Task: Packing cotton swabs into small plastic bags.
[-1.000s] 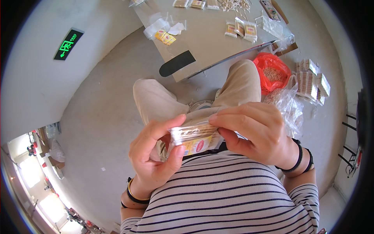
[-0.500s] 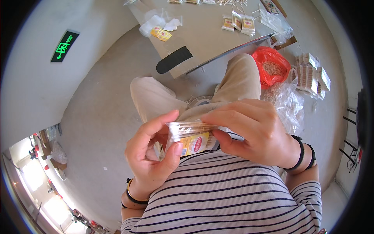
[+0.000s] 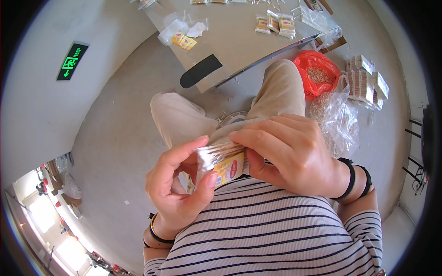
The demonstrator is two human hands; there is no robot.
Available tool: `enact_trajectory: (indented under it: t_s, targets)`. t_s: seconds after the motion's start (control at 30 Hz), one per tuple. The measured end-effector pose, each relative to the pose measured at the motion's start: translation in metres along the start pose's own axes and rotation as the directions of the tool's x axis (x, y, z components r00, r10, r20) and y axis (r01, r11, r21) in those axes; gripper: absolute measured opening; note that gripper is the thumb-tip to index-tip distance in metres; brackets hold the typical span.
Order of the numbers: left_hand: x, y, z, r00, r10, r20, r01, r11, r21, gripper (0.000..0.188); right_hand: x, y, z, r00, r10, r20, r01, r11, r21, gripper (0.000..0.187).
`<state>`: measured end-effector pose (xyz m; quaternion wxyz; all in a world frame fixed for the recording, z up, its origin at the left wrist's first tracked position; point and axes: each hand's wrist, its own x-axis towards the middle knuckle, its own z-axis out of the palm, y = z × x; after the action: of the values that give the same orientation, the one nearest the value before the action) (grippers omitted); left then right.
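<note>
Between my two hands, above my lap, is a clear plastic pack of cotton swabs (image 3: 222, 161) with a yellow label inside. My left hand (image 3: 177, 184) grips its left end, thumb on the label side and index finger at the upper edge. The fingers of my right hand (image 3: 287, 154) pinch the pack's right end near its top edge. Wooden sticks show through the film toward that end, with white tips at the left. My right fingers hide the far right corner of the pack.
Ahead stands a table (image 3: 239, 50) with filled swab packs (image 3: 276, 24), yellow labels (image 3: 184, 41) and clear bags (image 3: 172, 27). A black flat strip (image 3: 201, 71) overhangs its near edge. On the floor at right are a red bag (image 3: 317, 76), a clear bag (image 3: 336, 124) and stacked bundles (image 3: 361, 85).
The pack has tilted, its right end raised a little, and more of its sticks show. My right fingers have shifted slightly left along the top edge. Both hands keep hold.
</note>
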<state>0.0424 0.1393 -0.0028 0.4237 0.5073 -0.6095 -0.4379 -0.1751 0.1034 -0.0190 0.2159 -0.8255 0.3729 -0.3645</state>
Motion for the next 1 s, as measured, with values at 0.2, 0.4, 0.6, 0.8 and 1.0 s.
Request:
enact_trajectory:
  t_s: [0.2,0.4,0.6,0.8,1.0]
  targets:
    - [0.000,-0.005,-0.003,0.999,-0.041,0.024,0.043,0.992,-0.119,0.040,0.000,0.007,-0.007,0.997,0.048,0.065,-0.058,0.984,0.169,0.029]
    - [0.003,-0.005,0.002,0.996,-0.062,0.065,0.071,0.985,-0.158,0.039,0.014,0.000,-0.021,0.977,0.103,0.184,-0.152,0.950,0.273,0.035]
    - [0.004,-0.011,-0.001,0.989,-0.006,0.148,0.023,0.994,-0.110,0.039,0.017,-0.001,-0.016,0.962,0.158,0.222,-0.241,0.872,0.425,0.026]
    - [0.010,-0.009,-0.003,0.979,0.051,0.197,-0.050,0.999,-0.012,0.039,0.023,0.002,-0.017,0.890,0.242,0.387,-0.430,0.730,0.531,0.022]
    - [0.013,-0.007,-0.006,0.964,0.091,0.249,-0.109,0.992,0.059,0.039,0.025,0.003,-0.017,0.835,0.266,0.481,-0.520,0.667,0.534,0.021]
